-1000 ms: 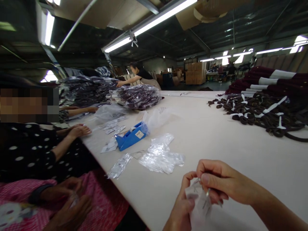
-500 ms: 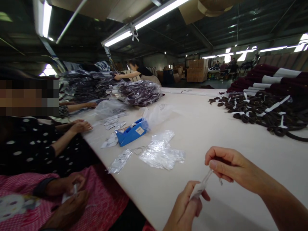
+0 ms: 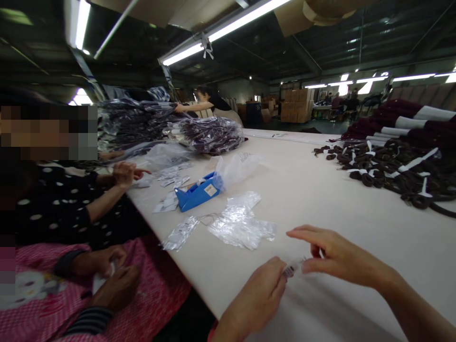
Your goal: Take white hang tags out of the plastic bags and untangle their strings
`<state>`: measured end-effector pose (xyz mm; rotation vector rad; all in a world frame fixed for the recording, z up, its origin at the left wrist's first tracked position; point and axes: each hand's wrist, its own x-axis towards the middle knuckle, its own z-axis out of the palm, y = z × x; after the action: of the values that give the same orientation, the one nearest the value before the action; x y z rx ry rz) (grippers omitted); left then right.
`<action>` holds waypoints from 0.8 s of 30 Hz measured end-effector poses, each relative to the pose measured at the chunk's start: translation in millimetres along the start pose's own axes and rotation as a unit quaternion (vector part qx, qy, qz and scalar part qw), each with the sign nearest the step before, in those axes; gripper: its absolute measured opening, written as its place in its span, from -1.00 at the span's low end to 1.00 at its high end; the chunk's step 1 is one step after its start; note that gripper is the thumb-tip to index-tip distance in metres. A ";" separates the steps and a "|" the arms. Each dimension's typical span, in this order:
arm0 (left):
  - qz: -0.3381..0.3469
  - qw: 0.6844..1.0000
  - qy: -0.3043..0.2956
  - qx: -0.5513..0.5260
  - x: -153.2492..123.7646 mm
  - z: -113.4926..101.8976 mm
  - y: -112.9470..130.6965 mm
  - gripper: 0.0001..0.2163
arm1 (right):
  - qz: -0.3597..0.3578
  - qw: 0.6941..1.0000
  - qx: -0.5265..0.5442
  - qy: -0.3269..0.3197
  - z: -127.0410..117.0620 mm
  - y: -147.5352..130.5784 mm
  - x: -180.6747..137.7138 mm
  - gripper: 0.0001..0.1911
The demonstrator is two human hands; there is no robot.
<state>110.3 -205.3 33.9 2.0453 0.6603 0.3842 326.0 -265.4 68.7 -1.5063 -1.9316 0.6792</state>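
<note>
Over the near part of the table [image 3: 320, 190], my left hand [image 3: 254, 294] is closed on a small white tag [image 3: 289, 270] with dark print. Most of the tag is hidden behind its fingers. Just to the right is my right hand [image 3: 335, 256], its index finger stretched out and its thumb apart from it. That thumb is at the far end of the tag; whether it touches is unclear. Beyond my hands lies a pile of clear plastic packets [image 3: 242, 221], with a blue tape dispenser [image 3: 199, 192] behind it.
Dark cords tied with white bands [image 3: 377, 161] and maroon bundles [image 3: 399, 121] are stacked at right. Bagged garments [image 3: 210, 135] lie at the back left. Along the left edge, a co-worker's hands [image 3: 114, 278] hold something white; another co-worker's hand [image 3: 124, 174] is above the table.
My right hand has opened its pinch and extended its index finger. My left hand has turned and moved slightly left with the tag. A co-worker in polka dots has raised a hand.
</note>
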 end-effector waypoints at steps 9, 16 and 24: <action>-0.026 0.964 0.256 -0.061 3.3 16.1 -52.7 -0.55 | 0.013 0.998 -0.039 0.037 83.4 45.2 11.9 -0.77; -0.098 0.899 0.332 -0.268 -8.2 48.6 -59.0 -0.38 | 0.051 0.997 -0.016 0.058 95.7 47.8 7.5 -0.65; -0.124 0.918 0.339 -0.166 5.4 54.1 -55.5 -0.55 | 0.016 0.997 -0.045 0.062 99.8 49.8 11.5 -0.82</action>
<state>125.3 -215.1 -41.7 1.4591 1.1657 1.0030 285.6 -246.5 -34.1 -1.5987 -1.8711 0.5057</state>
